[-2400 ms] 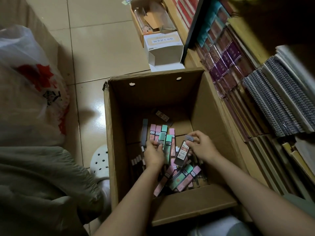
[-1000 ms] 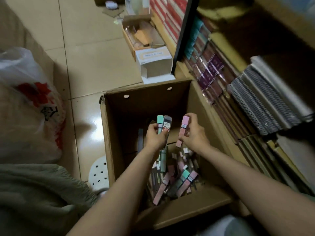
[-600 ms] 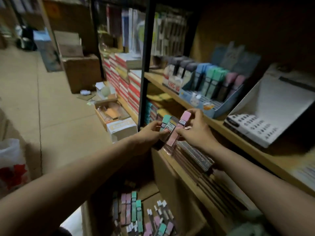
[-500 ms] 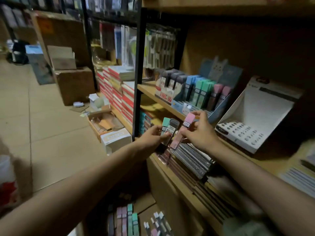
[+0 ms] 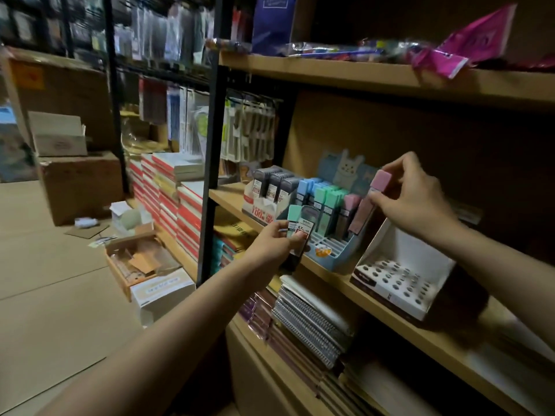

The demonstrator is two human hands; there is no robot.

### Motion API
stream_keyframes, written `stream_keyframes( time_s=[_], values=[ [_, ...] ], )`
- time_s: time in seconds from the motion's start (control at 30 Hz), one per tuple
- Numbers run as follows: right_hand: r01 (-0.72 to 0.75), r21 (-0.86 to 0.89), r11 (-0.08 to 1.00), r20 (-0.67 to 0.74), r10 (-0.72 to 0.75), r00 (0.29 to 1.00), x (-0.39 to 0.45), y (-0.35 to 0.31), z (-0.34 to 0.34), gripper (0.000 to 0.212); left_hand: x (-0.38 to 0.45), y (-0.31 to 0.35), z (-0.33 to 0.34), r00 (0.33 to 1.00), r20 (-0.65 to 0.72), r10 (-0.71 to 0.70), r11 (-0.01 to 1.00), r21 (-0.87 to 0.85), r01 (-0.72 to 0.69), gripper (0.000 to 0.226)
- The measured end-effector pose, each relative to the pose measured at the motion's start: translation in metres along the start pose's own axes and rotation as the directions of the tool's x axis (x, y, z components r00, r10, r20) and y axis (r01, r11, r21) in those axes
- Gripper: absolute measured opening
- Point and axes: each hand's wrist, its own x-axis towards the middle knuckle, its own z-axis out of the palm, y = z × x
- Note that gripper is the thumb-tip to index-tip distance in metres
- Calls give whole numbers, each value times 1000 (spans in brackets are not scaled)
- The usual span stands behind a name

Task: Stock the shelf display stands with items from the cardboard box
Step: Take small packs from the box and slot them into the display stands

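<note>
While the slim pink rectangular plastic case (image 5: 365,205) hangs tilted over the pale-blue slotted cardboard display stand (image 5: 333,253), its lower end sits just at the stand's right-hand column, beside a pink case already slotted. Right hand (image 5: 417,199) pinches it near the cap end w/ thumb & fingers, so that grip is closed on the pink case. Left hand (image 5: 276,241) holds two more, a mint-green capped case (image 5: 292,219) and a dark grey labelled case (image 5: 303,232), low at the stand's front-left corner; grip clenched round both. Stand rests on the wooden shelf (image 5: 390,310), w/ a white perforated empty display tray (image 5: 399,283) just beside it on the right.

Risks, as I judge them: case is angled, so its tip could catch a slot divider & jam or nudge neighbours over. Stand looks light; pushing down hard may slide it back or tip it. Left hand's pair is held loosely near the shelf edge, one could slip & drop. Dim light makes slot edges hard to read.
</note>
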Motion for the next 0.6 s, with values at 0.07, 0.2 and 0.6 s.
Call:
stream_keyframes(
  time_s=[0.07, 0.2, 0.6],
  values=[
    [5, -58, 998, -8, -5, 1000, 10, 5, 4, 37, 8, 6, -7, 999, -34, 7, 1000, -18, -8, 25],
    [43, -158, 986, 2, -43, 999, 22, 10, 20, 31, 22, 12, -22, 998, -62, 20, 999, -42, -22, 19],
    [55, -411, 910, 117, -7, 993, 35, 19, 43, 31, 36, -11, -14, 997, -9, -73, 995, -66, 72, 26]
  ],
)
